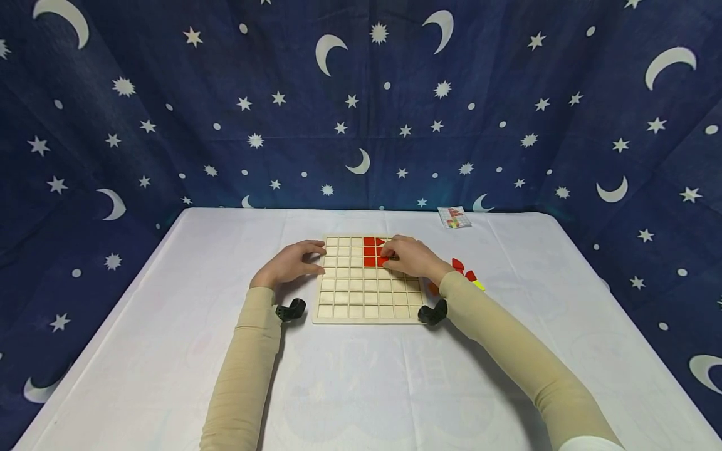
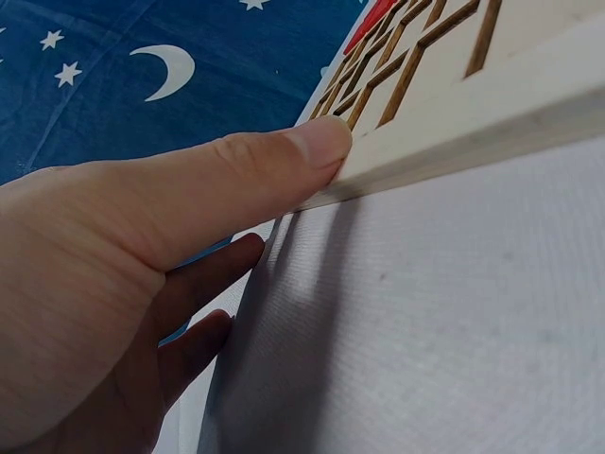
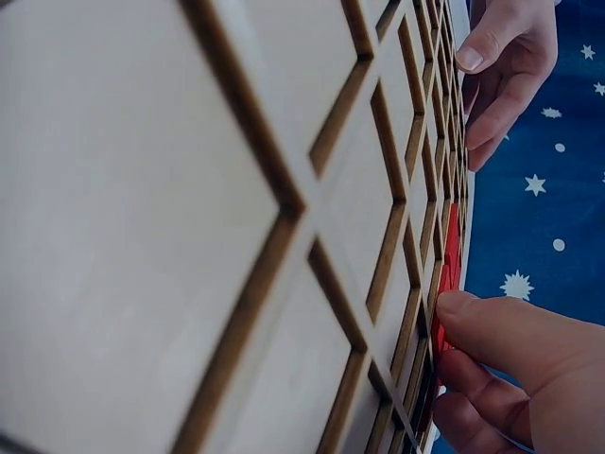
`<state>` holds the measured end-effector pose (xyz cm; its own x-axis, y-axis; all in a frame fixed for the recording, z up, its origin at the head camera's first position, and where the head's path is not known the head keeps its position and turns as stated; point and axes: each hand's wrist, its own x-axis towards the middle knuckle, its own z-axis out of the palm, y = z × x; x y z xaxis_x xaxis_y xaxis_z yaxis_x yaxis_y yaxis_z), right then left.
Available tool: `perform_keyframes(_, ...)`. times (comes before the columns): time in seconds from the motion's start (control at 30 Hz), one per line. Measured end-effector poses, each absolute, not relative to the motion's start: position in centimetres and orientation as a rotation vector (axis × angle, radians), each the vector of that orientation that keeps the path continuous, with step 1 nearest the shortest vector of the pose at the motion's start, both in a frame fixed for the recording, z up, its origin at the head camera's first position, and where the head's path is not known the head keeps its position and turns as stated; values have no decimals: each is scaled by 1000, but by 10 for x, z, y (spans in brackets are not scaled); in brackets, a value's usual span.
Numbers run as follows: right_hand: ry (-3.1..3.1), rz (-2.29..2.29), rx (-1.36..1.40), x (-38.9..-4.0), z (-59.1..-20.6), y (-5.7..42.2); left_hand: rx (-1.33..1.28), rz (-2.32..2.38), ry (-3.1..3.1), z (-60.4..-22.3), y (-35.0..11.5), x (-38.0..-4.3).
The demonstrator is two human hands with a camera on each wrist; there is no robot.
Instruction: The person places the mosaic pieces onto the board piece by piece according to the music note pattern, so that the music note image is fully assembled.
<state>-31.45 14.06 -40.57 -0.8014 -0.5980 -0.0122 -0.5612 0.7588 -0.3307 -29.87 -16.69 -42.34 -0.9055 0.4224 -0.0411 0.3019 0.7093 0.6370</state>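
A pale wooden grid board (image 1: 356, 292) lies on the white table. My left hand (image 1: 291, 262) is at its left side, fingers spread, and in the left wrist view the thumb (image 2: 321, 142) rests on the board's edge. Over the upper right part of the grid, my right hand (image 1: 414, 257) pinches a red tile (image 1: 382, 261) between thumb and fingers, low in its square. Beside it several red square tiles (image 1: 369, 252) fill a column of cells, with a red pointed tile (image 1: 380, 242) at the top. My right fingers partly hide the held tile.
Right of the board, partly behind my right forearm, lie loose red pieces (image 1: 457, 264), a yellow piece (image 1: 479, 285) and an orange piece (image 1: 433, 289). A small printed card (image 1: 454, 217) lies near the table's far edge. A dark blue curtain (image 1: 304, 125) with moons and stars hangs behind.
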Motion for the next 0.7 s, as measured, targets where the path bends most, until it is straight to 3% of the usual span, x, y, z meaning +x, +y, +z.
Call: perform_keyframes(0.7,2812,-601,-887,-312,-403,148,594,997,2727,-424,-167,-298)
